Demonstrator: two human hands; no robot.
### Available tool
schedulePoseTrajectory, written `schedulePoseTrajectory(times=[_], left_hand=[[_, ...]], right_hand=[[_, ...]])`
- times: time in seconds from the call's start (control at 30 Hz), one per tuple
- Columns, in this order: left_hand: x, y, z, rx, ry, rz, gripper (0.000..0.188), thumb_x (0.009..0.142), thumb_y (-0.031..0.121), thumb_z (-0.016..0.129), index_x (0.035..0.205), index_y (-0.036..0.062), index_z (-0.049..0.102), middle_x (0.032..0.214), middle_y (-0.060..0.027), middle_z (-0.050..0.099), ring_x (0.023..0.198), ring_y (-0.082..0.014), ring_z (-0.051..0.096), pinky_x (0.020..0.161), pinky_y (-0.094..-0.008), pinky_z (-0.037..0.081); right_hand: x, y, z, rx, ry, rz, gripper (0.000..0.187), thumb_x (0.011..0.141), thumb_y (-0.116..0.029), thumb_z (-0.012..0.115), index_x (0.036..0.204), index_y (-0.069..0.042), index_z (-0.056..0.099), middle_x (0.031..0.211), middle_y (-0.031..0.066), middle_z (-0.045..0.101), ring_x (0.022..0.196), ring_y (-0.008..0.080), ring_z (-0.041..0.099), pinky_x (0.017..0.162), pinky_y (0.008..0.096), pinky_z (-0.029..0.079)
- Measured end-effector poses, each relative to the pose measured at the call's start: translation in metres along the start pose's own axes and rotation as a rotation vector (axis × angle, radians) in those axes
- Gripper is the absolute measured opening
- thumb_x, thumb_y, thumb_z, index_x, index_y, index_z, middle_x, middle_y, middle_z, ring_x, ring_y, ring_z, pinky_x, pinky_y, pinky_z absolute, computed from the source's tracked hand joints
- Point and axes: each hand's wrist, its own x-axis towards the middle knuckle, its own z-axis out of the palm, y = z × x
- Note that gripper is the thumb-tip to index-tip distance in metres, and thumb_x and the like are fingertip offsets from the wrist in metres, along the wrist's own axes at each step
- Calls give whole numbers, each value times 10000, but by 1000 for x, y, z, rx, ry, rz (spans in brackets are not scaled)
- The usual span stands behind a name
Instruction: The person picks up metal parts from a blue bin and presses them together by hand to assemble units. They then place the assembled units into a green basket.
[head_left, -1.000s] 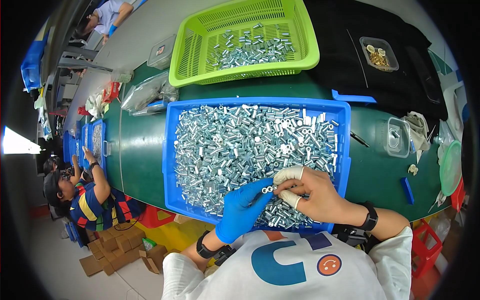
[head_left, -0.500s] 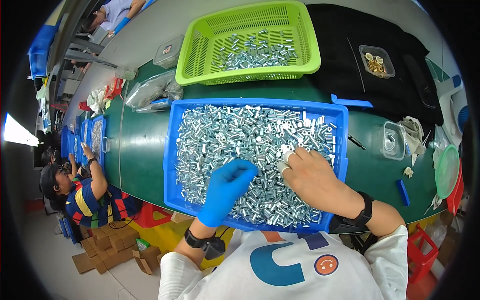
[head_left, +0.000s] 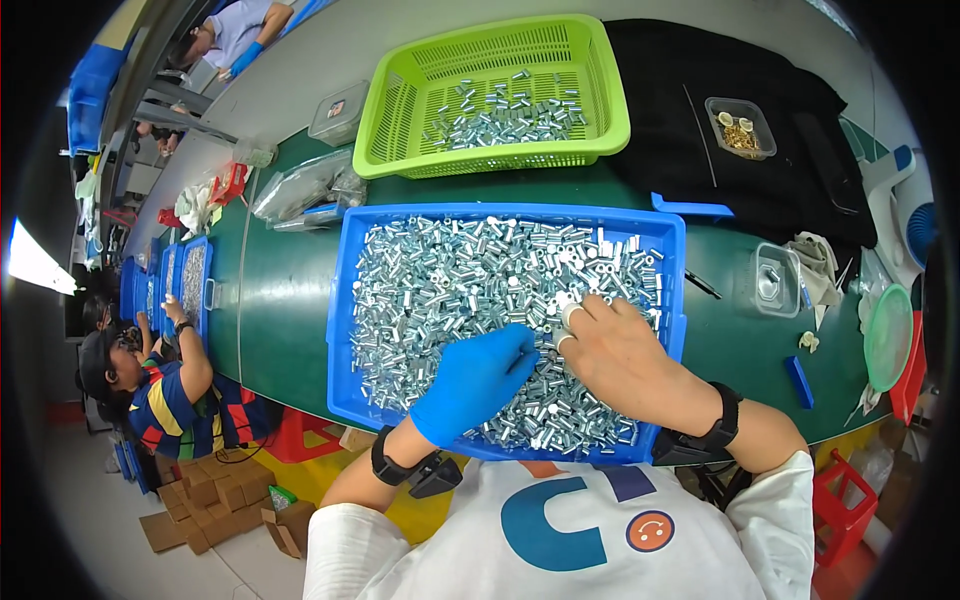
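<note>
A shallow blue tray (head_left: 340,300) full of small silvery metal sleeves (head_left: 430,270) lies in front of me. Above its middle is my left hand (head_left: 478,380) in a blue glove, fingers curled and pressed together; whatever they hold is hidden. My right hand (head_left: 622,350), ungloved with white finger cots (head_left: 568,318), bends its fingers down at the sleeves just right of the left hand. Its fingertips are drawn together, and I cannot make out what is in them. A small gap separates the two hands.
Behind the tray, a green basket (head_left: 615,135) holds more sleeves. Right of it, a clear tub (head_left: 765,145) of brass-coloured parts sits on black cloth (head_left: 660,80). A pen (head_left: 703,285) and clear container (head_left: 757,290) lie to the right; plastic bags (head_left: 305,185) lie left. A co-worker (head_left: 185,380) works at far left.
My left hand has moved a little to the right, closer to my right hand, its fingers still curled. The right hand stays over nearly the same spot. The whole view has shifted slightly.
</note>
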Motion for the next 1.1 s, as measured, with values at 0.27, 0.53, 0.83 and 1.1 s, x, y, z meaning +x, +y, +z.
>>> schedulePoseTrajectory(times=[0.27, 0.53, 0.83, 1.1], left_hand=[[-8, 2, -6, -210, 140, -125, 194, 827, 156, 664, 1010, 126, 609, 826, -82, 652, 619, -181, 616, 526, -285, 475], [5, -1, 8, 444, 1, 130, 211, 843, 232, 639, 1033, 142, 615, 797, -71, 635, 613, -228, 606, 509, -328, 471], [16, -5, 1, -692, 79, -134, 147, 911, 185, 534, 996, 69, 564, 738, -17, 578, 566, -116, 528, 479, -265, 414], [12, 11, 2, -1316, -81, -336, 189, 896, 106, 529, 1082, 74, 534, 751, -5, 549, 587, -52, 464, 506, -176, 351]], right_hand=[[1, -1, -1, 25, -50, -69, 48, 675, -80, 590, 684, -65, 635, 744, 68, 510, 807, 208, 517, 637, 318, 382], [-1, 3, 10, 131, 36, -44, 40, 696, -77, 610, 712, -53, 637, 711, 76, 532, 787, 231, 550, 640, 347, 420], [-1, 8, -10, 550, 59, 211, 137, 763, -63, 680, 877, -15, 623, 750, 123, 628, 638, 241, 640, 571, 333, 507], [2, 2, -5, 687, 176, 252, 172, 759, -32, 693, 919, -18, 631, 790, 121, 645, 665, 215, 651, 597, 293, 523]])
